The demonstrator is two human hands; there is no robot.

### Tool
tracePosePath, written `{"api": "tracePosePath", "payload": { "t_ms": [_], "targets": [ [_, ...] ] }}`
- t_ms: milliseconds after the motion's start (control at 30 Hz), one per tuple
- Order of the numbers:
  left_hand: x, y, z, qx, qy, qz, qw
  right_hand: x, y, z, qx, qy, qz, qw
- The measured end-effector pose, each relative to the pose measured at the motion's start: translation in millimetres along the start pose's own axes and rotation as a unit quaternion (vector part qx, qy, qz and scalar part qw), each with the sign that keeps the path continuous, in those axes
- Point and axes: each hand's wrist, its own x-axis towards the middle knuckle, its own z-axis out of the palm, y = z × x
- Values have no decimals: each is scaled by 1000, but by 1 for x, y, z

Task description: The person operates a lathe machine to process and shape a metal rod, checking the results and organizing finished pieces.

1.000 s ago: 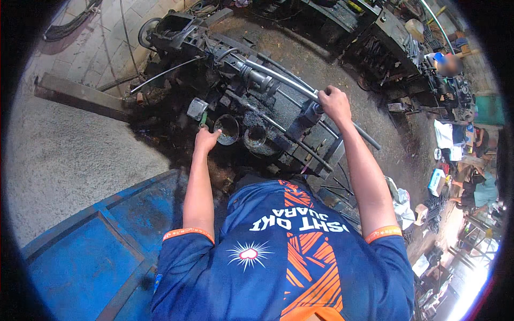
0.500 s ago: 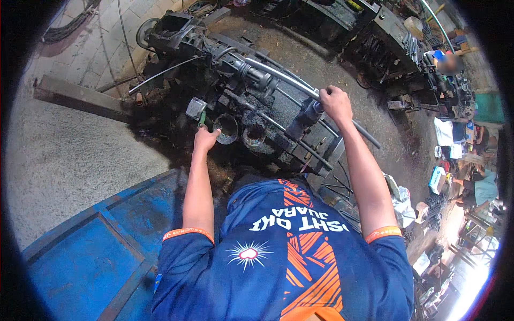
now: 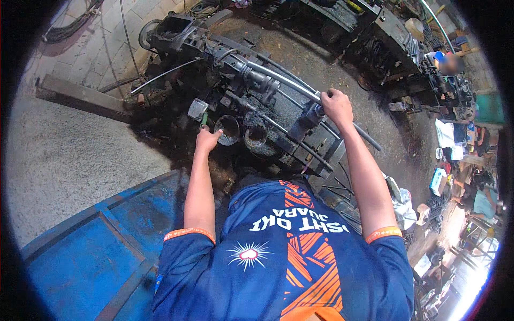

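A dark, greasy machine that looks like a metal lathe lies in front of me, with long rods and fine grey chips on it. My left hand is closed at a small green handle below a grey metal box. Its thumb reaches the rim of a round ring-shaped wheel; a second round wheel sits to the right. My right hand is closed over a long shiny metal rod, beside a dark block. The rod shows again beyond that hand; its underside is hidden.
A blue metal panel lies at the lower left, near a rusty beam along the concrete. Another dark machine bench stands across the floor. White bags, boxes and other people are at the right.
The view has shifted slightly. Both hands keep their places on the machine, with no visible change of grip.
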Motion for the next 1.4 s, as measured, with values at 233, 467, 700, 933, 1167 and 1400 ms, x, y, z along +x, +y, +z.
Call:
{"api": "tracePosePath", "payload": {
  "t_ms": [233,467,700,933,1167,1400],
  "targets": [
    [1,2,-1,-20,1,4,1000,1,3,2,-1,-5,4,1000],
    [2,-1,-1,-48,-1,-1,999,-2,1,0,-9,7,-1,1000],
    [3,1,-3,-53,-17,-40,998,-6,-1,-4,-4,-10,25,1000],
    [1,-3,-3,-41,-19,-22,999,-6,5,-3,-6,-1,14,1000],
    [3,2,-5,-53,-22,-30,998,-8,7,-2,-13,25,-8,1000],
    [0,1,-5,-36,-10,-11,999,-25,10,-6,-113,2,-195,974]
  ]
}}
